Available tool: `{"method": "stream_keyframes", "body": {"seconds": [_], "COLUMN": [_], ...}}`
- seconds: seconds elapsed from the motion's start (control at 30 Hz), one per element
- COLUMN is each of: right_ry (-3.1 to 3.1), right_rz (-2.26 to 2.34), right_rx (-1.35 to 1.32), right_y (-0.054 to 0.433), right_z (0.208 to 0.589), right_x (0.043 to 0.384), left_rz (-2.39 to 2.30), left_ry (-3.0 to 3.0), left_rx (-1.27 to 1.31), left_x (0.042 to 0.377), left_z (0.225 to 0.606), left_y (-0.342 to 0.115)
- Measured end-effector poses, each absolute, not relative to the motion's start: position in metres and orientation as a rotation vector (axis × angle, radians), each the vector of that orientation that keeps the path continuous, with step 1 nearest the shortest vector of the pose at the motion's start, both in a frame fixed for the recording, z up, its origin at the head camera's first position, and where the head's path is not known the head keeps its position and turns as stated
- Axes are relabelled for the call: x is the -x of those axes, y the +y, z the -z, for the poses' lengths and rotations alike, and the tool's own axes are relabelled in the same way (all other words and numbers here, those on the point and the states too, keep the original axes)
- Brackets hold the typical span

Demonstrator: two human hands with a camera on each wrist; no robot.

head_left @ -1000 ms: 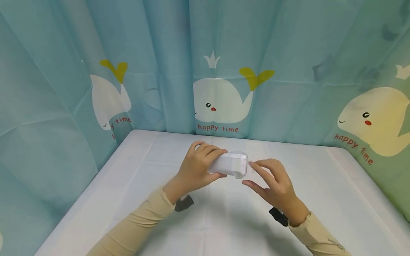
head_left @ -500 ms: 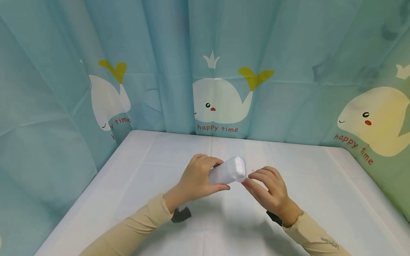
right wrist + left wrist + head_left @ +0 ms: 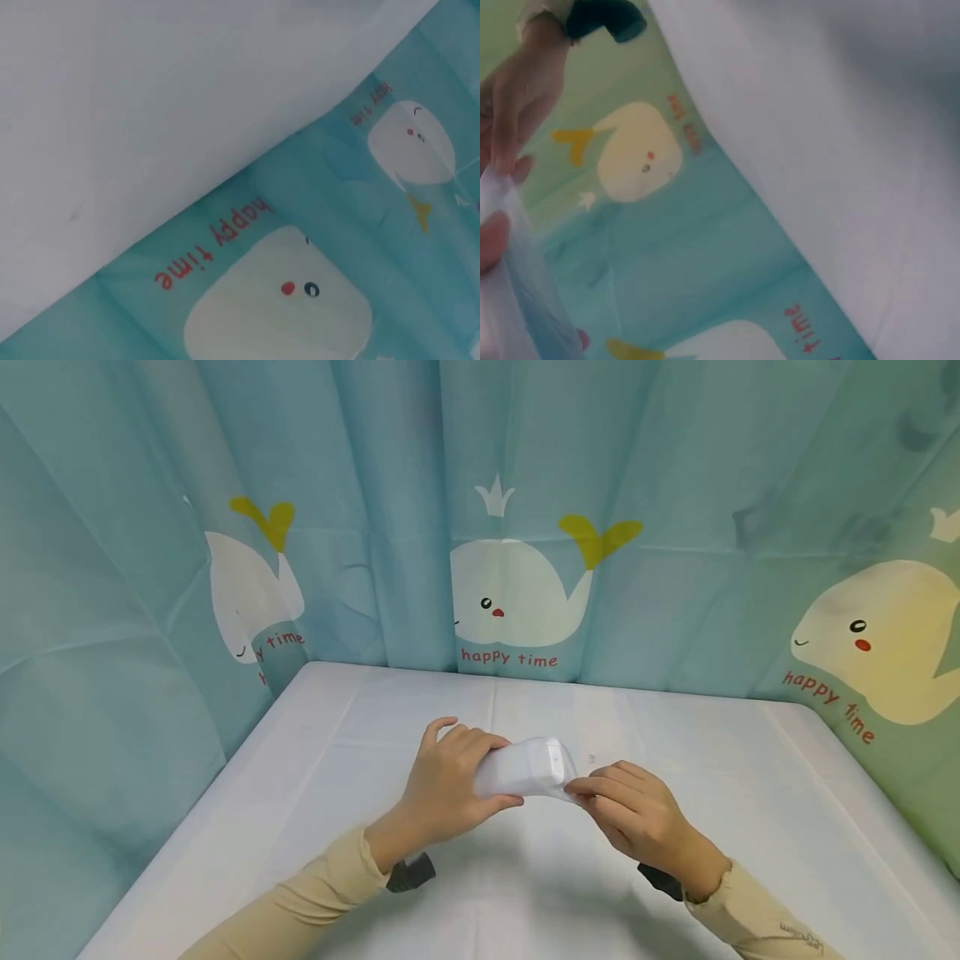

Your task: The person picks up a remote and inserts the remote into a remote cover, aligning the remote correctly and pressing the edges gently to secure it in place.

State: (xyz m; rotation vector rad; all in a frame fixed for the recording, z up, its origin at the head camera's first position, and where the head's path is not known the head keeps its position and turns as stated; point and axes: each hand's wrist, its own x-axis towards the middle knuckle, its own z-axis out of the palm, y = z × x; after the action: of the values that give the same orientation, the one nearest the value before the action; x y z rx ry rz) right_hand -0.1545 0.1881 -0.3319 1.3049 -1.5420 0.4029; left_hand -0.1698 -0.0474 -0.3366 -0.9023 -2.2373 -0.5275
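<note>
A white, rounded, oblong box (image 3: 519, 767) in thin clear plastic wrapping (image 3: 568, 768) is held above the table. My left hand (image 3: 448, 777) grips the box from its left end, thumb below and fingers over the top. At the other end, my right hand (image 3: 636, 810) pinches the loose plastic between thumb and fingers, pulling it out from the box. The left wrist view shows the translucent plastic (image 3: 506, 202) stretched up to the right hand (image 3: 526, 101). What the box contains cannot be seen. Neither hand nor box appears in the right wrist view.
A white-covered table (image 3: 352, 752) lies beneath both hands. Behind it and at its sides hangs a blue-green curtain (image 3: 397, 577) printed with whales. A dark wrist mount shows under each wrist, the left mount (image 3: 411, 872) and the right mount (image 3: 660, 881).
My right hand, its fingers spread beside the box a second ago, has closed on the plastic. The left hand has shifted slightly left and down, and the box has turned in it.
</note>
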Motion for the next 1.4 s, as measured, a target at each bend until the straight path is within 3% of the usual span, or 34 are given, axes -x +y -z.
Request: {"method": "stream_keyframes", "body": {"seconds": [0.43,0.63,0.93,1.13,1.4], "right_ry": [-1.882,-1.744,-1.850,-1.947,-2.135], "right_rz": [0.226,0.284,0.122,-0.241,-0.553], "right_rx": [-1.405,-1.405,-1.428,-1.405,-1.026], "right_y": [0.214,0.212,0.198,0.187,0.185], "right_z": [0.343,0.347,0.358,0.363,0.351], "right_x": [0.156,0.159,0.153,0.149,0.154], "left_rz": [0.544,0.459,0.298,0.228,0.267], "left_ry": [-2.262,-2.395,-2.287,-2.237,-2.202], "left_rx": [1.146,1.192,0.921,0.911,0.896], "left_x": [0.177,0.177,0.175,0.176,0.180], "left_z": [0.338,0.342,0.349,0.356,0.363], "left_y": [-0.056,-0.053,-0.047,-0.043,-0.040]}}
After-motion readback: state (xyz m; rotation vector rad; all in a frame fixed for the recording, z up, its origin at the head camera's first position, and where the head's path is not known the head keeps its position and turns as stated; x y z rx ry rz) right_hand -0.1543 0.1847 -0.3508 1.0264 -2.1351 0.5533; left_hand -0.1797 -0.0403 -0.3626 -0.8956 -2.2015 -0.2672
